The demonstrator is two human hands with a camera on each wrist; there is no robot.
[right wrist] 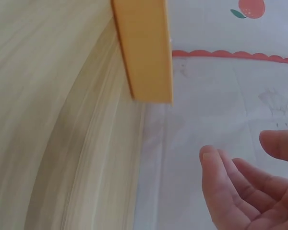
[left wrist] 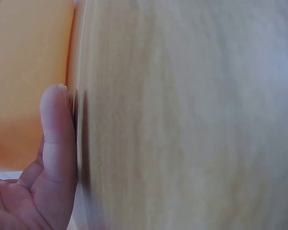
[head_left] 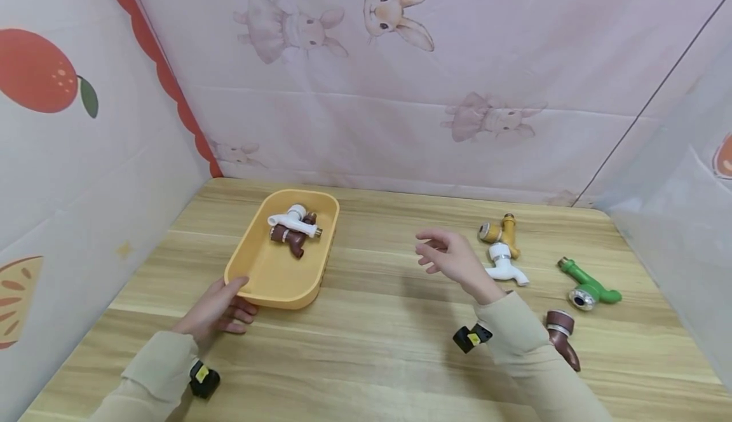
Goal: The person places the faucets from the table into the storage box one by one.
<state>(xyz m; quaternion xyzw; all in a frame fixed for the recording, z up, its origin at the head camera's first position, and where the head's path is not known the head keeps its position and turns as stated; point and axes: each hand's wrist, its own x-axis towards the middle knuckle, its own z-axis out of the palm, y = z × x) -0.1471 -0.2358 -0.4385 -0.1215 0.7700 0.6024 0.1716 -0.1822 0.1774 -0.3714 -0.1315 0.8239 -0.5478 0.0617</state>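
Observation:
At the near left corner of a yellow plastic basket (head_left: pixel 274 295), my left hand (head_left: pixel 214 311) grips the rim, thumb over the edge and the other fingers on the outer side. In the left wrist view the thumb lies along the basket wall (left wrist: pixel 24 72). Inside the basket a white faucet (head_left: pixel 293 221) lies across a brown faucet (head_left: pixel 295 242). My right hand (head_left: pixel 452 260) is above the table, its fingers loosely bent and holding nothing. Nearest to it is another white faucet (head_left: pixel 500 263), partly hidden by the wrist.
On the right of the wooden table (head_left: pixel 366 358) lie a yellow faucet (head_left: pixel 508 234) touching the white one, a green faucet (head_left: pixel 591 285) and another brown faucet (head_left: pixel 562 339), partly covered by the right sleeve. Printed cloth walls (head_left: pixel 372 136) enclose the table's back and sides.

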